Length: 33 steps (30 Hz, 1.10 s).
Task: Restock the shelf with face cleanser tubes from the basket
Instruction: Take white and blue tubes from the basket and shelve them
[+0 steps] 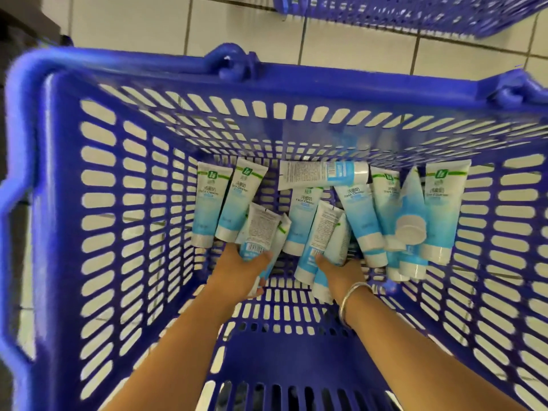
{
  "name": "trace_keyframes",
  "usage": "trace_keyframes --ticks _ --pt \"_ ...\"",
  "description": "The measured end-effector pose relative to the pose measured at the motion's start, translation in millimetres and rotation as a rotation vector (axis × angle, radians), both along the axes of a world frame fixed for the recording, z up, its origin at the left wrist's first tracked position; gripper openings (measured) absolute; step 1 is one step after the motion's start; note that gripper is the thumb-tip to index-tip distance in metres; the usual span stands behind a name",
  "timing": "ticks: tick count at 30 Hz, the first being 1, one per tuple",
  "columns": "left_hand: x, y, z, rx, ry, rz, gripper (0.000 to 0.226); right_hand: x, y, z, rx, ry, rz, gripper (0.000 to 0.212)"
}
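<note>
Fingers of our left hand (241, 271) curl round two tubes (261, 232), barcode side up, at centre-left of the frame. Our right hand (341, 271), with a bracelet (353, 301) on the wrist, grips two more tubes (318, 241) at centre; its fingertips are hidden under them. Approx. ten other face cleanser tubes (361, 215) lie loose on the floor of the blue basket (98, 179). We see a 2nd basket (415, 13) cut off at upper right. Edges are blurred, and no shelf is visible.
</note>
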<state>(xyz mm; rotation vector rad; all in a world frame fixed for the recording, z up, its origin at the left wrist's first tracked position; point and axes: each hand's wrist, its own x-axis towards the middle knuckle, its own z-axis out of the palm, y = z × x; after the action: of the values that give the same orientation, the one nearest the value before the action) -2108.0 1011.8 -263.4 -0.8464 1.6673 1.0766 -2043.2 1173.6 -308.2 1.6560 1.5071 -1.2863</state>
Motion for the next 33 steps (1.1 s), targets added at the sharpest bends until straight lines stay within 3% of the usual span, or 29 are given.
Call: trace_keyframes --ticks 5,10,15,18,22,30,33 --pt "12.5 -6.0 36.4 0.072 -0.022 0.124 0.03 -2.7 -13.2 40.0 -0.067 0.037 0.01 0.042" --pt "21.7 -14.1 107.7 0.124 -0.053 0.277 0.025 -4.8 -6.2 118.2 -0.124 0.062 0.118 0.027" --pt "20.5 -32.0 205.3 0.179 0.074 0.25 0.017 -23.9 -1.2 222.6 -0.108 0.129 0.141 0.025" --pt "16.1 -43.1 277.7 0.254 0.098 0.333 0.015 -37.1 -5.6 291.9 -0.157 0.23 0.044 0.014" --pt "7.7 -59.1 372.9 0.367 0.182 0.415 0.005 -57.8 -20.3 394.6 -0.223 0.351 -0.028 0.017" --pt "10.5 -83.7 542.9 0.417 0.506 0.661 0.023 -80.7 -59.4 580.1 -0.386 0.61 0.251 0.013" --pt "23.7 -97.6 600.2 0.512 0.553 0.811 0.044 -86.5 -79.6 643.2 -0.457 0.735 0.355 0.009"
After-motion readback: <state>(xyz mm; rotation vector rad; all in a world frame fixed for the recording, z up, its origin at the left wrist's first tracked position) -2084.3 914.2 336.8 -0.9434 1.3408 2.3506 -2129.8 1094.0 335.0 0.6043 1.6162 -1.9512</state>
